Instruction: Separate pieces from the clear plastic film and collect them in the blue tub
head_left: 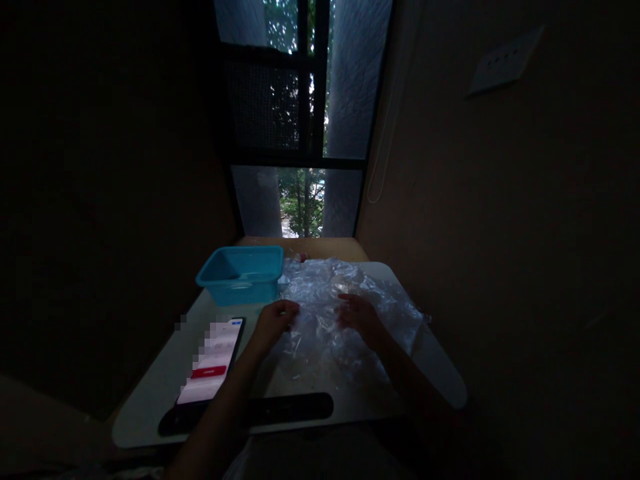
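Note:
A heap of clear, crinkled plastic bags [315, 340] spreads over the middle and right of a small white table. My left hand [276, 321] is at the heap's left side, its fingers curled together and closed on the edge of the plastic. Over the heap's right part is my right hand [361, 319], fingers apart and lying on or just above the plastic. Dim light hides the exact contact of the right fingertips.
A blue plastic basin [245, 291] stands at the table's [145, 413] back left. A lit phone [213, 363] lies near my left forearm, behind a black slot strip [290, 408] at the front edge. Walls close in on both sides, with a window [300, 160] ahead.

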A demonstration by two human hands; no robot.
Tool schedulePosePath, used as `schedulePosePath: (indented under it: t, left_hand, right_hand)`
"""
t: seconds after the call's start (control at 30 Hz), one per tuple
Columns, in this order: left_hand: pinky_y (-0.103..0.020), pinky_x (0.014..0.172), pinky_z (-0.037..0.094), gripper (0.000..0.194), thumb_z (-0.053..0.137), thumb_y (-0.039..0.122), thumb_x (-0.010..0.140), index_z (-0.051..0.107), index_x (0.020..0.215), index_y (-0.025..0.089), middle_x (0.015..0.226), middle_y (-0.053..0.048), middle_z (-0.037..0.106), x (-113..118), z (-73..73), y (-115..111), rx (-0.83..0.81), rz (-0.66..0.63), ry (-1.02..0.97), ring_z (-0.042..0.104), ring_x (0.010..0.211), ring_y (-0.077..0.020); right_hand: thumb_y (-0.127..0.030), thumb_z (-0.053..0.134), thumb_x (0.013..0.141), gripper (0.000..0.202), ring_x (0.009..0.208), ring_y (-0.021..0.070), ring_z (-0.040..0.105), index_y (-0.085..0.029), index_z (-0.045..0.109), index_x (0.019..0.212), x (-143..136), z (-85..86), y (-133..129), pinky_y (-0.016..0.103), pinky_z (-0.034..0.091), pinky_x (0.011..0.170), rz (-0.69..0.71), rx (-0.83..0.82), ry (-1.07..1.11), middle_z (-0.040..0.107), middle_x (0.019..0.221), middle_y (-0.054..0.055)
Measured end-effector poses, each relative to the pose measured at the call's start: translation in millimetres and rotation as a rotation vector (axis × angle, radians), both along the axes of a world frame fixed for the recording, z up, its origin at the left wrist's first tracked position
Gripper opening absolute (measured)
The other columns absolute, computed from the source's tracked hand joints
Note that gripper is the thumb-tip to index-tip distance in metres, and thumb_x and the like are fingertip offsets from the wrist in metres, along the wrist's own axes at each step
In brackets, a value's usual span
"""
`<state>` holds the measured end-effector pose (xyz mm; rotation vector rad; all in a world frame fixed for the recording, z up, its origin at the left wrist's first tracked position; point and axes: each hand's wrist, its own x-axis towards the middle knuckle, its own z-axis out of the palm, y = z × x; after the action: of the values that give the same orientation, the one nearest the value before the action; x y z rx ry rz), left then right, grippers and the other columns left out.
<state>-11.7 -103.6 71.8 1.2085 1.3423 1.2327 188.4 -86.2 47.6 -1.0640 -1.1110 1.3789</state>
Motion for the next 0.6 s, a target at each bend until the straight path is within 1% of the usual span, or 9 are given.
schedulePosePath:
  t: [0.07,0.13,0.2,0.27,0.33,0.43,0.5,0.53,0.6]
  left_hand:
    - [-0.02,0.04,0.036,0.028,0.062,0.03,0.049,0.059,0.072,0.013,0.056,0.001,0.055,1,-5.6,2,0.043,-0.003,-0.006,0.047,0.045,-0.0092]
    - [-0.02,0.038,0.035,0.038,0.062,0.029,0.048,0.057,0.082,0.014,0.054,0.003,0.054,1,-13.3,6,0.06,-0.009,-0.045,0.047,0.042,-0.0088]
    - [-0.02,0.039,0.035,0.043,0.063,0.029,0.048,0.055,0.087,0.013,0.052,0.004,0.053,1,-23.0,12,0.061,0.003,-0.073,0.046,0.041,-0.0082]
    - [-0.02,0.04,0.033,0.036,0.062,0.03,0.049,0.057,0.079,0.011,0.046,0.004,0.05,2,-33.9,17,0.073,0.026,-0.08,0.043,0.039,-0.0074]
    - [-0.02,0.042,0.033,0.024,0.063,0.029,0.05,0.058,0.065,0.011,0.048,0.002,0.052,4,-43.8,22,0.074,0.057,-0.049,0.044,0.042,-0.0076]
    - [-0.02,0.046,0.034,0.021,0.062,0.031,0.053,0.057,0.061,0.012,0.052,0.001,0.053,7,-52.5,27,0.065,0.047,-0.044,0.045,0.047,-0.0088]
    - [-0.021,0.047,0.035,0.021,0.062,0.032,0.054,0.058,0.062,0.012,0.053,0.002,0.054,8,-54.0,29,0.067,0.006,-0.077,0.047,0.049,-0.0095]
    - [-0.021,0.048,0.035,0.022,0.063,0.032,0.054,0.058,0.063,0.012,0.054,0.001,0.054,8,-54.1,30,0.07,-0.015,-0.09,0.047,0.05,-0.01]
    - [-0.021,0.049,0.036,0.023,0.064,0.033,0.053,0.059,0.062,0.012,0.054,0.001,0.055,9,-54.0,31,0.084,-0.055,-0.088,0.048,0.051,-0.0108]
  right_hand:
    - [-0.023,0.066,0.048,0.049,0.044,0.0099,0.053,-0.015,0.053,0.094,0,-1.9,0,0.027,0.044,0.048,-0.022,0.023,-0.045,0.06,0.061,-0.001]
    - [-0.022,0.063,0.05,0.044,0.044,0.0095,0.052,-0.015,0.054,0.092,2,-5.4,2,0.028,0.044,0.049,-0.019,0.04,-0.086,0.06,0.062,-0.001]
    - [-0.023,0.059,0.053,0.037,0.048,0.0114,0.054,-0.014,0.055,0.09,3,-9.4,6,0.03,0.045,0.051,-0.002,0.057,-0.167,0.061,0.064,0.001]
    - [-0.021,0.056,0.057,0.028,0.057,0.0151,0.058,-0.015,0.059,0.083,4,-12.3,11,0.033,0.046,0.057,-0.007,0.154,-0.371,0.063,0.069,0.004]
    - [-0.018,0.056,0.057,0.019,0.07,0.0188,0.059,-0.015,0.061,0.075,3,-12.9,15,0.036,0.045,0.067,-0.026,0.283,-0.581,0.064,0.076,0.007]
    - [-0.018,0.058,0.059,0.014,0.085,0.0211,0.057,-0.018,0.064,0.072,-6,-8.7,19,0.037,0.038,0.082,-0.02,0.418,-0.764,0.065,0.085,0.007]
    - [-0.024,0.057,0.063,0.014,0.086,0.02,0.057,-0.02,0.064,0.074,-16,-3.0,21,0.035,0.037,0.083,0.037,0.488,-0.893,0.065,0.086,0.005]
    - [-0.028,0.056,0.066,0.015,0.084,0.0191,0.057,-0.021,0.064,0.076,-22,0.4,22,0.033,0.038,0.081,0.083,0.519,-0.955,0.066,0.086,0.005]
    - [-0.033,0.052,0.07,0.019,0.082,0.0181,0.058,-0.021,0.065,0.078,-34,7.5,25,0.031,0.038,0.077,0.129,0.557,-1.057,0.066,0.085,0.004]
